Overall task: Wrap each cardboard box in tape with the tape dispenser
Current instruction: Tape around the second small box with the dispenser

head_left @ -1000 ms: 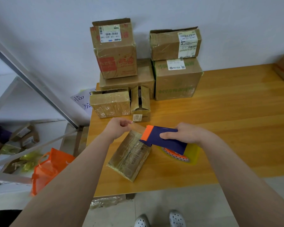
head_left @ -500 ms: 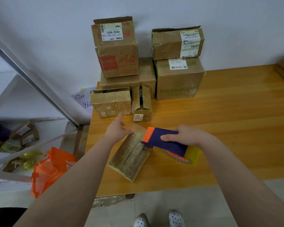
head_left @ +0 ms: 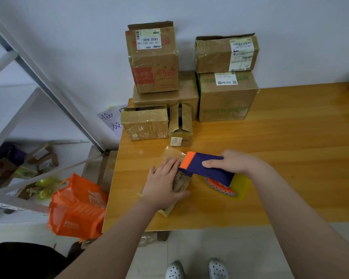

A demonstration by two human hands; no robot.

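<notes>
Nearest are the person's white shoes (head_left: 175, 269) on the floor, with an orange bag (head_left: 77, 208) to their left, beside the table (head_left: 290, 158). At the table's near left corner lies the box (head_left: 180, 183), flat and already glossy with tape. The left hand (head_left: 163, 182) rests on top of it, fingers straight and pressing down, thumb spread along the near side. Just to the right, the right hand (head_left: 228, 163) is curled firmly round the dispenser (head_left: 206, 168), whose orange end meets the box's far end by the left fingertips. Its roll (head_left: 218, 187) hangs underneath. What looks like a clear strip of tape (head_left: 173, 153) lifts off beyond the box, though it is too faint to be sure. Further back stand two small boxes (head_left: 145, 125), and behind them a stack (head_left: 228, 97) of bigger ones against the wall (head_left: 290, 37).
</notes>
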